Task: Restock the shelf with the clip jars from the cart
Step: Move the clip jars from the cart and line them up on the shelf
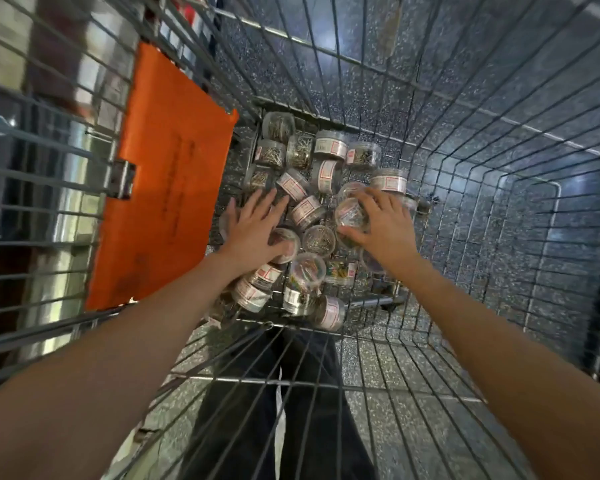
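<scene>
wire cart – clip jars heaped; right hand grips 1 jar

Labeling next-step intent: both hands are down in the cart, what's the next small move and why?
Probably close the right hand fully on the clear round plastic clip jar under its curled fingers and lift it. The left hand only lies flat, fingers spread, on the jar pile in the wire cart.

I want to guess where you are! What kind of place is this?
Probably a shop or its stockroom. Both hands reach into a wire cart with an orange flap, holding many small labelled clip jars, on a speckled floor.
</scene>
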Tool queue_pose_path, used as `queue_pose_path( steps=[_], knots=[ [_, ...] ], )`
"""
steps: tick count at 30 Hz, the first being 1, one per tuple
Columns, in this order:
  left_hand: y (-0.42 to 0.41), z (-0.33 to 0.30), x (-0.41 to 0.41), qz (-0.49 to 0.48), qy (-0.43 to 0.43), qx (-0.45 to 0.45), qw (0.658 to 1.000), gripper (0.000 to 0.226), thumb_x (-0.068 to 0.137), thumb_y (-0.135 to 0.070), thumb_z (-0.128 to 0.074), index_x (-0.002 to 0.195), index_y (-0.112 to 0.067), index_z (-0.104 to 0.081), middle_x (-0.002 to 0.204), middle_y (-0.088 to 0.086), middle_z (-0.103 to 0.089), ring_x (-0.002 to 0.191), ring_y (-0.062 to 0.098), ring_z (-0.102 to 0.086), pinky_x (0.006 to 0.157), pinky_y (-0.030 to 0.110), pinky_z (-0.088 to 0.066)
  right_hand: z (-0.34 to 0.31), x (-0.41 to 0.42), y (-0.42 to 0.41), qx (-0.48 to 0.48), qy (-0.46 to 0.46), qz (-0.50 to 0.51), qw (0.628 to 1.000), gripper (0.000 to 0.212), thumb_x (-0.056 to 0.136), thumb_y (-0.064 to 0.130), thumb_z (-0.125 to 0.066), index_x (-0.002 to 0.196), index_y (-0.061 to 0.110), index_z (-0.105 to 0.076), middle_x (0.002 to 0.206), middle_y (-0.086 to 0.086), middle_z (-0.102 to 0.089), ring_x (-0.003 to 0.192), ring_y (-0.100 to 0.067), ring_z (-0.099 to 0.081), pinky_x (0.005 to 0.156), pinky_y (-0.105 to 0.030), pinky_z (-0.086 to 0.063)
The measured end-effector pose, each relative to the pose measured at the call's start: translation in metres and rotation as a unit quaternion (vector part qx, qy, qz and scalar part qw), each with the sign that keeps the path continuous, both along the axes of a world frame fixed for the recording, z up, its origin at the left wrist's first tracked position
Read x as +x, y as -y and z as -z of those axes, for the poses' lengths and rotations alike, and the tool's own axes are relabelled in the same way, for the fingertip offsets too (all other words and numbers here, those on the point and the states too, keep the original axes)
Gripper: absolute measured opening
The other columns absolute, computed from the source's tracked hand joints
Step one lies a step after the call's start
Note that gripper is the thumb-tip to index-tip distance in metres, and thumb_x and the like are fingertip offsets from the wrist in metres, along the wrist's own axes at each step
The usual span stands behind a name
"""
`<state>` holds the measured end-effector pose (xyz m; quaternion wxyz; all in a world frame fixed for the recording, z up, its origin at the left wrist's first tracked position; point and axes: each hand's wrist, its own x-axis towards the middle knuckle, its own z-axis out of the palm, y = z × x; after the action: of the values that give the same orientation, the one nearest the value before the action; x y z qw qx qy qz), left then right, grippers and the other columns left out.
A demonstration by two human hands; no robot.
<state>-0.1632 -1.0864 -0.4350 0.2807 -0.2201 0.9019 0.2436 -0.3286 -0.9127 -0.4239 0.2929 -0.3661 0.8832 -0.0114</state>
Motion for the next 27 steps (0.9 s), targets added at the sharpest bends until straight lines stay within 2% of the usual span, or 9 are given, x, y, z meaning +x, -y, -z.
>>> queue_pose_path(
  steps=[6,11,14,18,21,24,27],
  knots=[
    [0.008,-0.006,0.011,-0.022,-0.028,0.041,0.999,0.086,0.087,-0.056,-0.052,0.151,-0.026,-0.004,0.159,-0.001,0.010,0.144,0.017,0.014,0.116,0.046,0.010,-0.020,0.018,-0.001,-0.059,0.016,0.015,0.998,0.072,0.083,0.045,-0.063,0.143,0.018,-0.033,0.148,-0.005,-0.031,0.137,-0.028,-0.023,0.114,-0.047,-0.014],
    [0.008,-0.029,0.034,-0.012,-0.031,0.035,0.999,0.084,0.090,-0.043,-0.057,0.151,-0.025,-0.003,0.159,-0.002,0.002,0.145,0.017,0.008,0.117,0.038,0.010,-0.029,0.041,-0.005,-0.035,0.013,-0.029,0.999,0.066,0.081,0.043,-0.067,0.135,0.013,-0.044,0.136,-0.013,-0.039,0.128,-0.032,-0.032,0.108,-0.050,-0.029],
    [0.004,-0.037,0.039,0.006,-0.039,0.038,0.998,0.080,0.090,-0.040,-0.057,0.151,-0.022,-0.010,0.158,-0.001,-0.005,0.145,0.019,0.004,0.116,0.035,0.008,-0.031,0.056,-0.006,-0.063,0.028,-0.060,0.996,0.059,0.081,0.037,-0.069,0.130,0.011,-0.049,0.130,-0.013,-0.044,0.123,-0.032,-0.037,0.104,-0.050,-0.034],
    [0.002,-0.042,0.044,-0.007,-0.041,0.053,0.998,0.078,0.089,-0.038,-0.059,0.151,-0.021,-0.013,0.155,0.001,-0.009,0.143,0.024,-0.007,0.118,0.038,-0.008,-0.027,0.070,0.008,-0.076,0.079,-0.096,0.989,0.056,0.085,0.030,-0.066,0.133,0.008,-0.046,0.131,-0.014,-0.043,0.123,-0.031,-0.035,0.104,-0.043,-0.034],
    [0.002,-0.042,0.052,-0.034,-0.016,0.082,0.996,0.079,0.089,-0.039,-0.059,0.151,-0.022,-0.012,0.154,0.001,-0.013,0.141,0.024,-0.016,0.115,0.039,-0.019,-0.023,0.074,0.027,-0.089,0.135,-0.088,0.983,0.061,0.086,0.023,-0.065,0.140,0.010,-0.038,0.137,-0.010,-0.039,0.126,-0.027,-0.032,0.103,-0.034,-0.029],
    [0.007,-0.042,0.057,-0.097,0.007,0.117,0.988,0.084,0.088,-0.038,-0.062,0.152,-0.021,-0.010,0.155,-0.001,-0.009,0.140,0.022,-0.018,0.113,0.036,-0.023,-0.013,0.075,0.046,-0.073,0.168,-0.067,0.981,0.069,0.083,0.018,-0.068,0.143,0.014,-0.033,0.141,-0.006,-0.037,0.130,-0.024,-0.030,0.106,-0.035,-0.029],
    [0.008,-0.042,0.055,-0.104,0.007,0.133,0.986,0.084,0.088,-0.034,-0.062,0.152,-0.020,-0.009,0.155,0.000,-0.009,0.139,0.023,-0.019,0.112,0.034,-0.023,-0.004,0.078,0.056,-0.051,0.173,-0.072,0.981,0.075,0.080,0.018,-0.072,0.143,0.018,-0.033,0.141,-0.004,-0.036,0.132,-0.023,-0.027,0.107,-0.038,-0.033]
  ],
)
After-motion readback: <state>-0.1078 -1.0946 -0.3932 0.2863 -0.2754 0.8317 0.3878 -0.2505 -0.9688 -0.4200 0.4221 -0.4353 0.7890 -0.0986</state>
